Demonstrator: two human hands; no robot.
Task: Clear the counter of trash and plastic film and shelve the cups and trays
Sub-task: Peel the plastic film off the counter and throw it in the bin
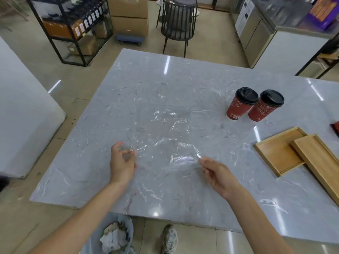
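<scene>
Fingers (131, 153) of both hands — pinching plastic film (165, 143).

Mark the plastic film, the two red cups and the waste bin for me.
plastic film (180, 159): head view, lifted crinkled middle.
red cups (238, 107): head view, left cup's sleeve.
waste bin (128, 221): head view, rim under the counter edge.
</scene>
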